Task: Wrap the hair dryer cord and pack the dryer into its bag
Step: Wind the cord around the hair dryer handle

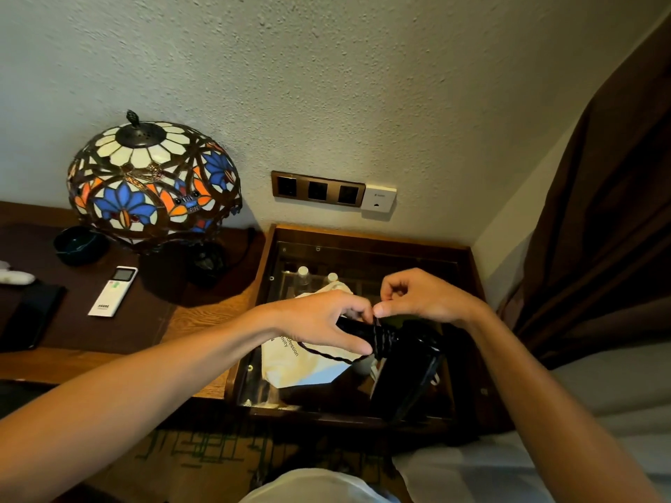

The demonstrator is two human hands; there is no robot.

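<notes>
A black hair dryer (406, 368) hangs over the glass-topped side table (468, 255), handle pointing left and body hanging down to the right. My left hand (319, 321) grips the handle. Several turns of black cord (383, 339) are wound around the handle, and a loose stretch of cord loops below my left hand. My right hand (421, 295) pinches the cord just above the coils, fingertips touching those of my left hand. A white cloth bag (301, 364) with dark printed lettering lies on the glass under the dryer.
A stained-glass lamp (152, 183) stands on the wooden desk (196, 314) at left, with a white remote (113, 291), a dark ashtray (80, 245) and a black phone (31, 317). Wall sockets (317, 189) sit above the side table. A brown curtain (599, 230) hangs at right.
</notes>
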